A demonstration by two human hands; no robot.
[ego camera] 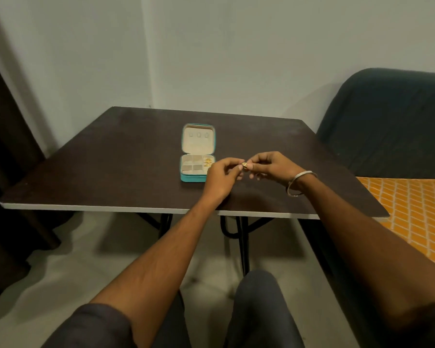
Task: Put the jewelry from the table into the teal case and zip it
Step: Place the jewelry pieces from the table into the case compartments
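A: At the middle of the dark table (111, 172), what is lying open?

B: The teal case (193, 177). Its lid (198, 139) is folded flat toward twelve o'clock, cream lining up, with three small loops in a row near the far edge. The base is split into cream compartments, and a few gold pieces (208, 162) sit in the compartment at its three o'clock side.

A: And the hands?

B: Both are raised just at three o'clock of the case, meeting fingertip to fingertip. The left hand (221, 175) and the right hand (270, 165) each pinch the same small gold ring (245, 166) between thumb and fingers, the other fingers curled in. The left hand's knuckles cover the near right corner of the case base.

A: Is the ring touching the table?

B: No, it is held above the surface, between the two hands, beside the case and not in it.

A: Anything on the wrists?

B: A silver bangle (299, 183) hangs on the right wrist.

A: What surrounds the table?

B: At three o'clock a dark green cushion (387, 121) and an orange patterned cloth (412, 214). At six o'clock, the person's knees in dark trousers.
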